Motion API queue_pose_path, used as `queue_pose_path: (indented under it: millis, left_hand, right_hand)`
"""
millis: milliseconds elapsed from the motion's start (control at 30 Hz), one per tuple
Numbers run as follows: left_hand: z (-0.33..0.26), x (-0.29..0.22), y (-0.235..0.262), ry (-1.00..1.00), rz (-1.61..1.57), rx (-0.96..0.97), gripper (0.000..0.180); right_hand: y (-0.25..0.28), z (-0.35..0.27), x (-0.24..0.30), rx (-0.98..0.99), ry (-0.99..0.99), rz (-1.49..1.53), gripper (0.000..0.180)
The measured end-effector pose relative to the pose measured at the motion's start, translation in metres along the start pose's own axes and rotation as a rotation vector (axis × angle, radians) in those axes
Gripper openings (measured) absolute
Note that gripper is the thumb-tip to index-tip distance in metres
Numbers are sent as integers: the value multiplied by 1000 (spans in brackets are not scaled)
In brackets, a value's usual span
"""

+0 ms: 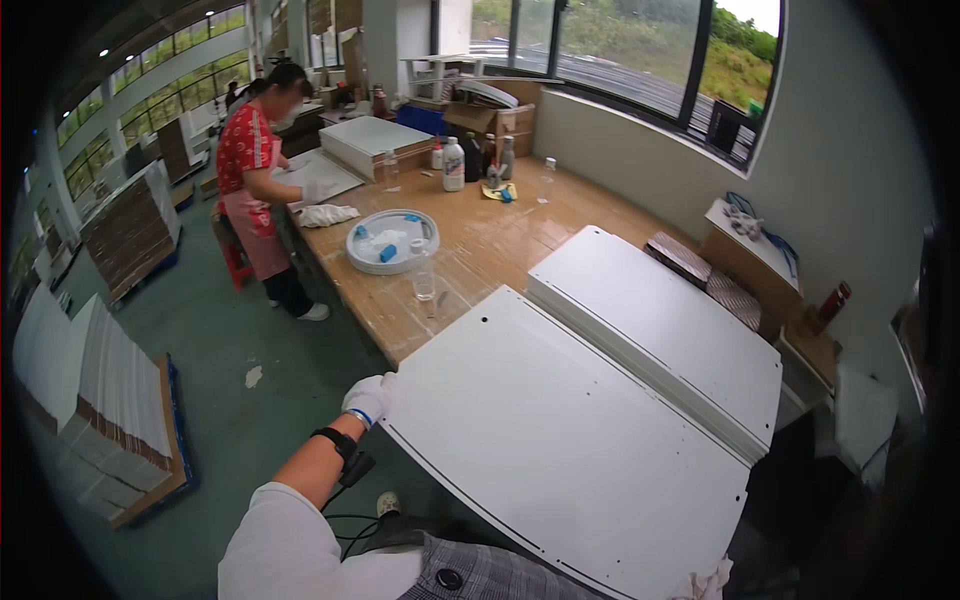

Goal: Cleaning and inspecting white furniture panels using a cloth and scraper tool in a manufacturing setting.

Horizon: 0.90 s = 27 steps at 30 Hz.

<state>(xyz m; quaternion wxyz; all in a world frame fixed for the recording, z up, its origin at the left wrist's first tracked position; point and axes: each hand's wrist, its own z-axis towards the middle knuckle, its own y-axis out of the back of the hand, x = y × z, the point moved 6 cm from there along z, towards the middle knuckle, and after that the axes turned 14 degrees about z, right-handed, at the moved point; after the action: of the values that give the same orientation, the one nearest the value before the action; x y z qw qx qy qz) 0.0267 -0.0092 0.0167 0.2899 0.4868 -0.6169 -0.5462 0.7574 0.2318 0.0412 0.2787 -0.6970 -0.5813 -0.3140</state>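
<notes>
Gripping the smooth, flat, drilled white panel (pixel 560 430) by its edge: gloved left hand (pixel 370 399). Right hand (pixel 706 582), lower-right corner: grip indeterminable.

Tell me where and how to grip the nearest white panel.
Probably by opposite ends, coming from the person's side: the white panel is broad and flat. Its near-left corner, by the left hand, juts past the table, likely leaving its underside reachable.
</notes>
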Motion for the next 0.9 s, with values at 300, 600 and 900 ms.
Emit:
queue_pose_path:
  millis: [300,600,900]
  left_hand:
    - [13,25,-10,20,120,-69,67]
    - [11,-41,85,60,37,-141,65]
    - [191,-182,78,-169,-32,-265,69]
  right_hand:
    - [57,86,-15,-186,367,-157,54]
    - [55,51,32,-321,405,-107,41]
    - [-45,145,149,-244,532,59,52]
